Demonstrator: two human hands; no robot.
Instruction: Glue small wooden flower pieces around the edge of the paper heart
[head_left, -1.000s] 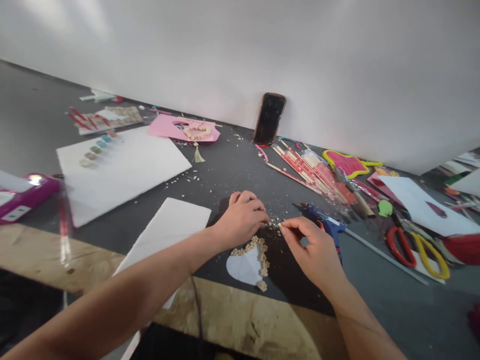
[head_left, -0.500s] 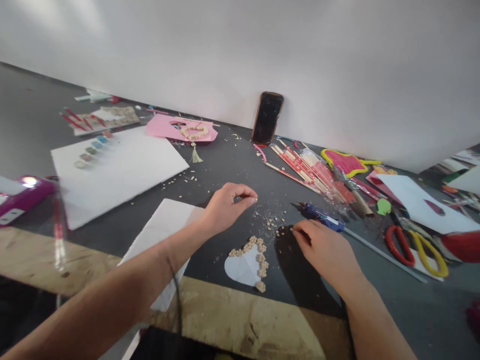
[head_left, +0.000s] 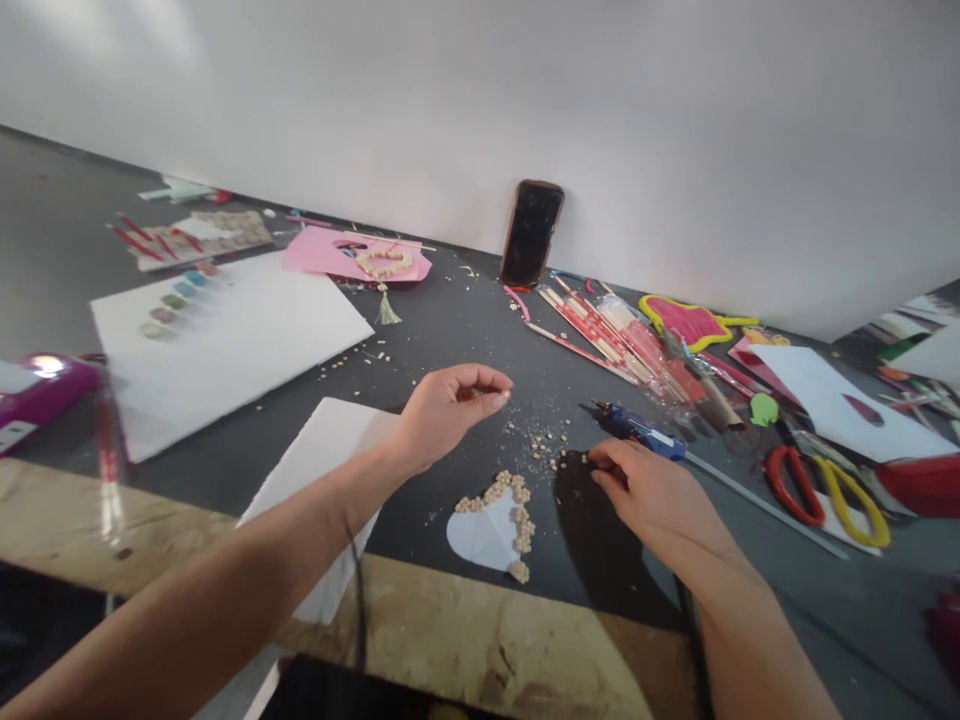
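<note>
My left hand [head_left: 457, 410] is raised over the dark table with thumb and index finger pinched on a tiny pale piece. My right hand [head_left: 637, 485] rests by the scattered small pieces [head_left: 551, 448], its thumb and index fingertips nearly together; whatever lies between them is too small to make out. Between and below the hands lies a white paper heart [head_left: 480, 540], its upper and right edges lined with clusters of small beige pieces [head_left: 523, 525]. Just beyond my right hand lies a blue glue gun [head_left: 641, 430] with a clear stick in its rear.
A phone [head_left: 532, 232] leans against the wall. Wrapped sticks [head_left: 592, 335] and scissors [head_left: 795, 485] lie at the right. White sheets [head_left: 232, 350], pink paper [head_left: 322, 252] and a purple device [head_left: 45, 395] are at the left.
The view has shifted slightly. My left hand has moved a little to the left, and my right hand has drawn slightly to the right.
</note>
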